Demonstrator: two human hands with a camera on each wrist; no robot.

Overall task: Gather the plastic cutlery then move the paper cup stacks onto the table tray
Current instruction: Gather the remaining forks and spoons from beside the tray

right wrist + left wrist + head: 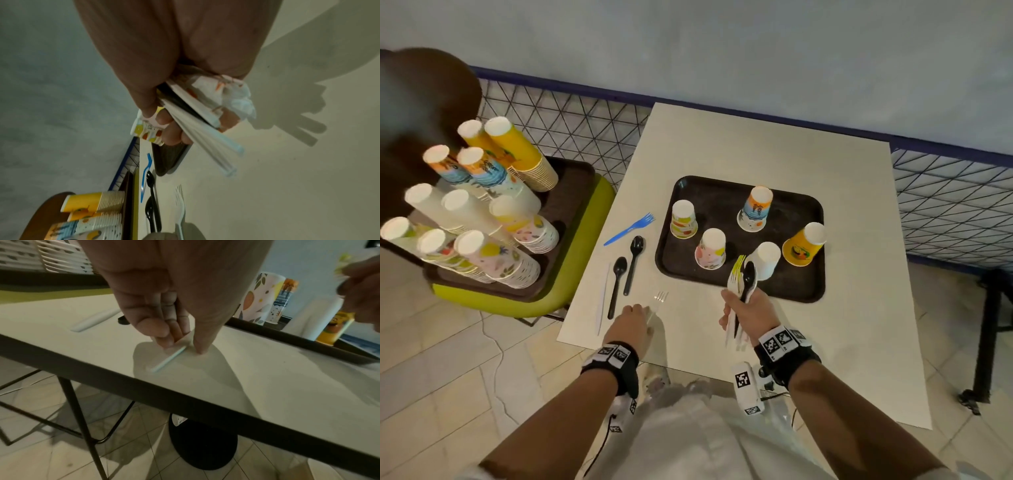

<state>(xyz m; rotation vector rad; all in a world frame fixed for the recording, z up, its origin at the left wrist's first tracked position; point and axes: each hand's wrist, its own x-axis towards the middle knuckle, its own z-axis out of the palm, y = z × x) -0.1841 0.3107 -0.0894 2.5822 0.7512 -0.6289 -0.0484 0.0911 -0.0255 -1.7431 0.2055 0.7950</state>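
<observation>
Cutlery gathering is the step in hand: the right hand (744,310) clasps a bundle of cutlery (741,277) near the table tray (804,287), while the left hand (631,323) fingers (162,331) narrowly pinch the clear fork (658,301) on the table (756,144), which I judge must next be lifted into the bundle, and the paper cup stacks (479,212) wait at far left.

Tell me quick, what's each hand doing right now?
Left hand: pinching the clear plastic fork that lies on the white table.
Right hand: closed around a bundle of plastic cutlery.
</observation>
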